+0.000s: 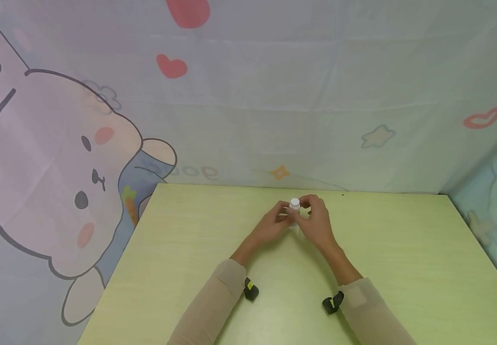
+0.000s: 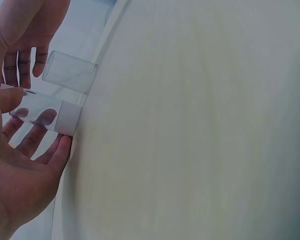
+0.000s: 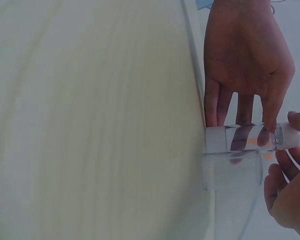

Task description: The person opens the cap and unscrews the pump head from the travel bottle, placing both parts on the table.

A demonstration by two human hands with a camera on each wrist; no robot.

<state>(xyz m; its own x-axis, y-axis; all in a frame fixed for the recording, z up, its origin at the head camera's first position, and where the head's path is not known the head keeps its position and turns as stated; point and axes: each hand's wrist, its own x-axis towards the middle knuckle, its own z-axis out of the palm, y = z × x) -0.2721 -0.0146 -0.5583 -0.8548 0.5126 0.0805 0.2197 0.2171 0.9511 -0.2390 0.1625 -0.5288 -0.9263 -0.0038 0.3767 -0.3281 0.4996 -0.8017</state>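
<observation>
A small clear bottle [image 3: 252, 138] stands upright on the table, with a white band around its base [image 2: 67, 118] and a white screw cap [image 1: 294, 202] on top. My left hand [image 1: 271, 226] holds its body, thumb on one side and fingers behind; those fingers show through the clear wall in the right wrist view. At the top, my right hand [image 1: 318, 224] pinches the cap between thumb and fingers. Close beside the bottle is a clear, straight-sided cup [image 2: 70, 72], also visible as a clear cup [image 3: 232, 171] in the right wrist view.
The pale yellow-green table [image 1: 188, 230] reaches back to a printed cloth backdrop [image 1: 274, 96] with a cartoon animal and hearts. Each sleeve carries a black wrist camera, one on the left [image 1: 250, 289] and one on the right [image 1: 332, 303].
</observation>
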